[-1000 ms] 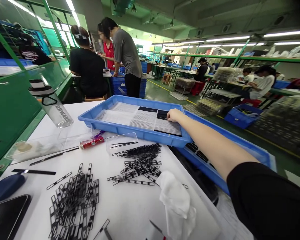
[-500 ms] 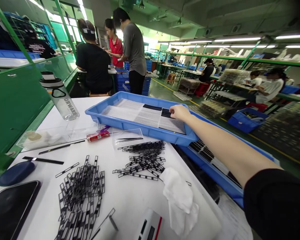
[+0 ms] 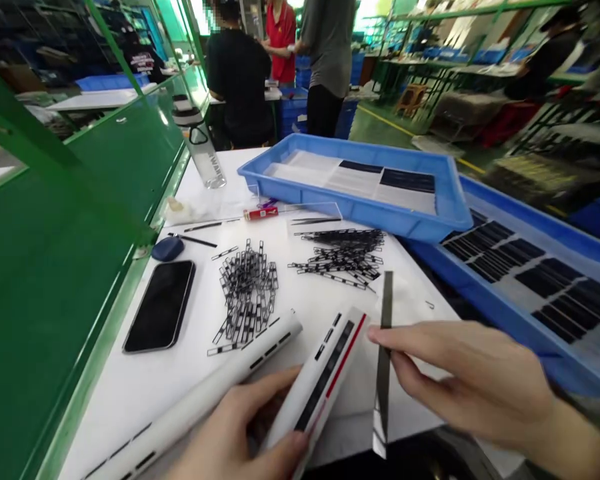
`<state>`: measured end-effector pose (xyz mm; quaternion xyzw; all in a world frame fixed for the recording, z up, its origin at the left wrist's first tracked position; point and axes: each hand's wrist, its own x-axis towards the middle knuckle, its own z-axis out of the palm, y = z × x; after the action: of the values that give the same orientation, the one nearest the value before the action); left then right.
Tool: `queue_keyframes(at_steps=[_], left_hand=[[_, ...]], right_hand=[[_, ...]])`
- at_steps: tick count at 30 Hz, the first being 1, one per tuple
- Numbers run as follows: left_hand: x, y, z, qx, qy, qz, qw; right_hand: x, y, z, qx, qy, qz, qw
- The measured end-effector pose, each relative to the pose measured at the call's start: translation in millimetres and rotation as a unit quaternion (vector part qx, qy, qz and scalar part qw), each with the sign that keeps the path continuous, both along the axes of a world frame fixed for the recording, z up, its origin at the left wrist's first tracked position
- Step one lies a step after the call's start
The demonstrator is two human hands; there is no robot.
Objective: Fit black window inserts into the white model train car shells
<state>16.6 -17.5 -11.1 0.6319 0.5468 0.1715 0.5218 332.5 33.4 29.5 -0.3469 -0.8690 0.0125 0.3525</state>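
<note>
My left hand [image 3: 250, 427] is wrapped round a white bar [image 3: 330, 373] with a dark strip and a red line along it, low in the middle of the view. To its right, my right hand [image 3: 460, 373] pinches a thin, dark, shiny strip [image 3: 385, 353] between thumb and fingers, upright in the view beside the bar. A white roll [image 3: 220, 387] with black marks lies left of the bar. Beyond it rest a heap of black frame-like pieces [image 3: 250, 287] and a second heap [image 3: 345, 253]. A white cloth [image 3: 405, 290] lies behind the strip.
A blue tray [image 3: 350, 193] with white and dark strips stands at the back; another blue tray [image 3: 510, 300] is at the right. A phone [image 3: 160, 307], blue case [image 3: 167, 249], bottle [image 3: 205, 157] and red lighter [image 3: 261, 213] lie or stand leftward. People are beyond.
My right hand has come back from the far blue tray to the front, now holding a dark strip. My left hand has come into view on the white bar. The view has tilted downward.
</note>
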Motion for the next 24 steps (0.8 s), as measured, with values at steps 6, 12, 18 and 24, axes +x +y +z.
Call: queue_keyframes(at_steps=[6, 12, 18, 24], left_hand=[[8.2, 8.3, 9.3, -0.027, -0.119, -0.039, 0.992], [5.7, 4.4, 3.0, -0.031, -0.187, -0.038, 0.981], [8.5, 4.4, -0.4, -0.051, -0.243, -0.027, 0.968], [8.4, 5.8, -3.0, -0.083, -0.315, -0.022, 0.945]], right_hand=[[-50.1, -66.7, -39.8, -0.238, 0.249, -0.138, 0.929], [-77.5, -76.4, -41.6, -0.375, 0.488, -0.209, 0.760], [-74.5, -68.8, -41.4, -0.365, 0.497, -0.157, 0.772], [-80.1, -55.4, -39.0, -0.368, 0.506, -0.090, 0.775]])
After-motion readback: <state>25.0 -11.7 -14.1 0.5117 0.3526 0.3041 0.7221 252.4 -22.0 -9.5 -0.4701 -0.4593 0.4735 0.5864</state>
